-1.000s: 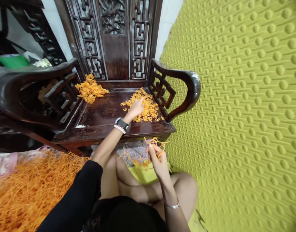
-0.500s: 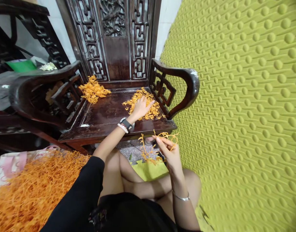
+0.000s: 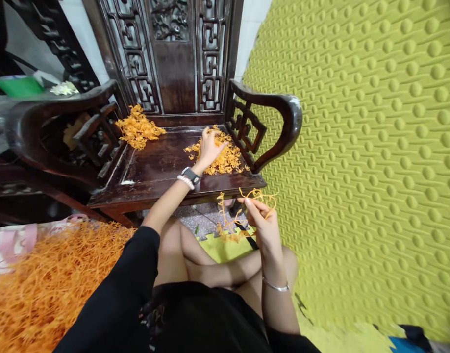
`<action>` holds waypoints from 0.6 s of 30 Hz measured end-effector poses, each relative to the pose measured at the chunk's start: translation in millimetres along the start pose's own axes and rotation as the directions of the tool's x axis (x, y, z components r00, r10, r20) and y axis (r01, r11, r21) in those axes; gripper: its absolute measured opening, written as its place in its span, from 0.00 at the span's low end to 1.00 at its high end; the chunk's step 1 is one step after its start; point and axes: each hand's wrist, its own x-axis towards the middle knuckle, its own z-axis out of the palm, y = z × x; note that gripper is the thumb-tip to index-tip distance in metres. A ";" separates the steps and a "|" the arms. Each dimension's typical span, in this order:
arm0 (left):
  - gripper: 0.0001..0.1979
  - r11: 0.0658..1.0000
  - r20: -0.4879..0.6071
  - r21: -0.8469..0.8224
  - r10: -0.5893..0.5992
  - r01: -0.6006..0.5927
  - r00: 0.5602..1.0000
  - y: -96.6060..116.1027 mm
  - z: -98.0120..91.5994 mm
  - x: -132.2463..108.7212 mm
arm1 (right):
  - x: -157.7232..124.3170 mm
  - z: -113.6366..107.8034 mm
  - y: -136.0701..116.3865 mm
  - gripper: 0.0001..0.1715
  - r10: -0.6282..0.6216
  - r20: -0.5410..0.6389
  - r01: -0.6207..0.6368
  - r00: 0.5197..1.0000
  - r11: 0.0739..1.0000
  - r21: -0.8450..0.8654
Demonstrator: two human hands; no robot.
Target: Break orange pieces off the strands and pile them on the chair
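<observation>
My left hand (image 3: 210, 148) is over a loose pile of small orange pieces (image 3: 227, 159) at the right of a dark wooden chair seat. Its fingers are bent and the thumb stands apart; I see nothing held in it. In front of the seat edge, my right hand (image 3: 263, 220) pinches a thin, branching orange strand (image 3: 227, 218) between thumb and fingers. Parts of the strand loop above the knuckles and dangle to the left. A second orange pile (image 3: 138, 128) lies at the seat's back left corner.
The carved wooden chair (image 3: 151, 169) has curved armrests on both sides. A big heap of stringy orange strands (image 3: 59, 289) fills a pale bag (image 3: 12, 245) at my lower left. Yellow bumpy foam matting (image 3: 357, 162) covers the right side.
My left hand has shifted slightly left on the pile and its fingers have curled more. My right hand still pinches the strand, a little farther right. The view has tilted slightly down.
</observation>
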 end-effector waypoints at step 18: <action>0.26 0.508 -0.346 0.314 -0.726 0.802 0.595 -161.8 -211.7 -310.4 | 25.8 54.8 -6.1 0.22 -0.043 0.310 -0.056 0.950 0.951 0.303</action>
